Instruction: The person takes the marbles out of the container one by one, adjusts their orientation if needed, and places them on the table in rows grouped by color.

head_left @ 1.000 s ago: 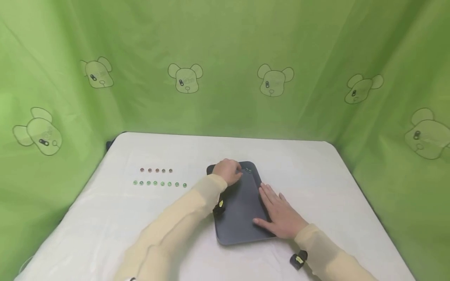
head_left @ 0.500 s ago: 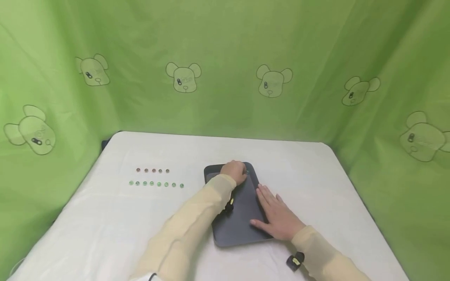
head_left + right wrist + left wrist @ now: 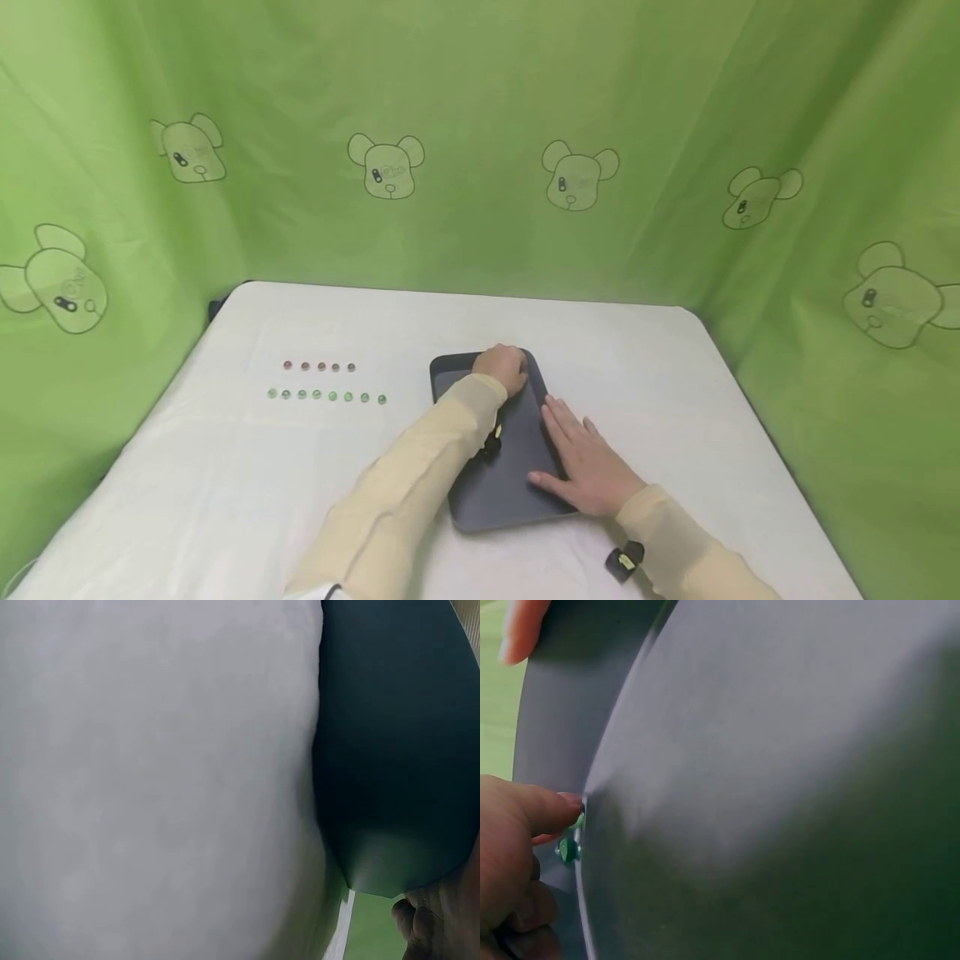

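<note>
A dark grey tray lies on the white-covered table, its long side towards me. My left hand reaches into its far right corner, and its fingertips pinch a small green glass marble at the foot of the tray wall. Right beside those fingertips sits a second green marble. In the head view the hand covers both marbles. My right hand lies with straight, spread fingers on the tray's right rim, its thumb over the tray floor.
To the left of the tray, several reddish marbles form a row on the white cloth. A row of several green marbles lies nearer me. Green curtains enclose the table's back and sides.
My left hand has moved right and deeper into the tray's far corner, covering the green marbles there. My right hand stays on the rim. The whole view has shifted slightly.
</note>
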A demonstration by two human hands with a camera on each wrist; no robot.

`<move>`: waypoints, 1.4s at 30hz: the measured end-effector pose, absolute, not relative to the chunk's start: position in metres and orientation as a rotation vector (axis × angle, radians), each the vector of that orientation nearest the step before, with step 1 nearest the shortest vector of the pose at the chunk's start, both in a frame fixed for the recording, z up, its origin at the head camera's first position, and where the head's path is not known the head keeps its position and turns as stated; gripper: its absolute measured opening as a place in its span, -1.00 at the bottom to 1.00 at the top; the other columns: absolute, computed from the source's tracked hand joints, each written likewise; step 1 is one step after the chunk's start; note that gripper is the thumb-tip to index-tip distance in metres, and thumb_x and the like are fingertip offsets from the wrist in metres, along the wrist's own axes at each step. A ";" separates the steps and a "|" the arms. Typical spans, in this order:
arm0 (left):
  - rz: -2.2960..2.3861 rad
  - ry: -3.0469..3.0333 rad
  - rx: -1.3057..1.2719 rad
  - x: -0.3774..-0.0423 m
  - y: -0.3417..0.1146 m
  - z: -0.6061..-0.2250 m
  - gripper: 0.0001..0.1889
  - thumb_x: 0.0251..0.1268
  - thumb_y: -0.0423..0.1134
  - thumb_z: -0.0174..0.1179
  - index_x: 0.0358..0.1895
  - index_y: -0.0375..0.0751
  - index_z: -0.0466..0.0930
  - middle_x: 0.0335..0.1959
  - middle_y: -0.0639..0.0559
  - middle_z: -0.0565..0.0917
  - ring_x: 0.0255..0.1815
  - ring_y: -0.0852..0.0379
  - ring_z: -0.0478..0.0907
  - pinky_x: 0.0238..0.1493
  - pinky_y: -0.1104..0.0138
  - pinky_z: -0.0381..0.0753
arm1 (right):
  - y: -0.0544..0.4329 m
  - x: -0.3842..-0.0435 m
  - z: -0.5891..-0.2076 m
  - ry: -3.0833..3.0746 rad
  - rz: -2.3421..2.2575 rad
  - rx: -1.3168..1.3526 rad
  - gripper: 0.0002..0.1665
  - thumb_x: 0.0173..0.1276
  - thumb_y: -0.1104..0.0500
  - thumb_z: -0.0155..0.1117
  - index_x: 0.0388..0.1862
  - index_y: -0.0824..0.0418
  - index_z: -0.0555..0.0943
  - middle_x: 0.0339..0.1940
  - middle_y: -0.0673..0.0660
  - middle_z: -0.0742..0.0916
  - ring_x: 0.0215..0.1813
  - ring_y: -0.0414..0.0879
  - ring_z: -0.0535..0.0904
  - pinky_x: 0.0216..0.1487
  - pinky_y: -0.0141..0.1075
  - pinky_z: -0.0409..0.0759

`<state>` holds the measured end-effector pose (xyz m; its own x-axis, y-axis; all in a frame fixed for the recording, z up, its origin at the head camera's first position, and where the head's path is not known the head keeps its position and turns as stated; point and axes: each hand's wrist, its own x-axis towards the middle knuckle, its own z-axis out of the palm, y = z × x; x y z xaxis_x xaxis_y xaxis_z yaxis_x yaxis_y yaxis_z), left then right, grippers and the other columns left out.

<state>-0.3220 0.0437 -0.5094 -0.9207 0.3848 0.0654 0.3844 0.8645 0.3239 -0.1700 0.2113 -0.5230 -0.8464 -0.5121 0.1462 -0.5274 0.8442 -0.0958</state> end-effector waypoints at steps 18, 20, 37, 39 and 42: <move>0.536 3.030 0.611 -0.315 0.032 -0.509 -0.74 0.31 -0.01 0.20 -0.06 0.00 0.72 -0.11 0.13 0.73 -0.11 0.17 0.66 -0.03 0.29 0.61 | 0.205 -0.169 -0.525 -2.883 0.195 0.835 0.19 0.27 -0.49 -0.01 0.54 0.30 -0.03 0.58 0.18 0.02 0.56 0.07 -0.10 0.39 0.21 0.09; 0.548 3.026 0.612 -0.314 0.029 -0.506 -0.73 0.31 0.00 0.19 -0.05 0.00 0.71 -0.09 0.13 0.72 -0.09 0.16 0.65 -0.02 0.28 0.61 | 0.206 -0.169 -0.525 -2.884 0.197 0.832 0.19 0.27 -0.50 -0.03 0.54 0.30 -0.04 0.58 0.17 0.01 0.56 0.05 -0.11 0.40 0.19 0.09; 0.849 3.081 0.744 -0.275 -0.019 -0.454 -0.72 0.30 0.03 0.21 -0.04 0.03 0.70 -0.08 0.16 0.72 -0.01 0.14 0.62 0.07 0.29 0.54 | 0.211 -0.169 -0.522 -2.910 0.197 0.806 0.18 0.27 -0.47 0.02 0.54 0.30 -0.04 0.58 0.18 0.01 0.55 0.09 -0.07 0.39 0.21 0.09; 0.908 3.090 0.747 -0.270 -0.028 -0.451 -0.73 0.29 0.01 0.23 -0.06 0.00 0.71 -0.11 0.15 0.72 -0.03 0.14 0.63 0.06 0.28 0.55 | 0.211 -0.169 -0.522 -2.916 0.195 0.806 0.19 0.27 -0.47 0.03 0.54 0.30 -0.04 0.58 0.19 0.01 0.56 0.09 -0.08 0.39 0.21 0.09; 0.999 3.094 0.715 -0.264 -0.044 -0.451 -0.74 0.28 -0.01 0.25 -0.09 -0.02 0.72 -0.15 0.15 0.73 -0.14 0.18 0.65 0.00 0.30 0.57 | 0.212 -0.170 -0.522 -2.920 0.189 0.806 0.19 0.26 -0.48 0.02 0.54 0.30 -0.04 0.58 0.19 0.01 0.56 0.09 -0.08 0.39 0.21 0.09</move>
<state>-0.2641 -0.0442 -0.4512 -0.8909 0.3399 0.3014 0.4520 0.7300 0.5127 -0.1696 0.2116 -0.5222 -0.8537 -0.5029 0.1349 -0.5161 0.8516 -0.0913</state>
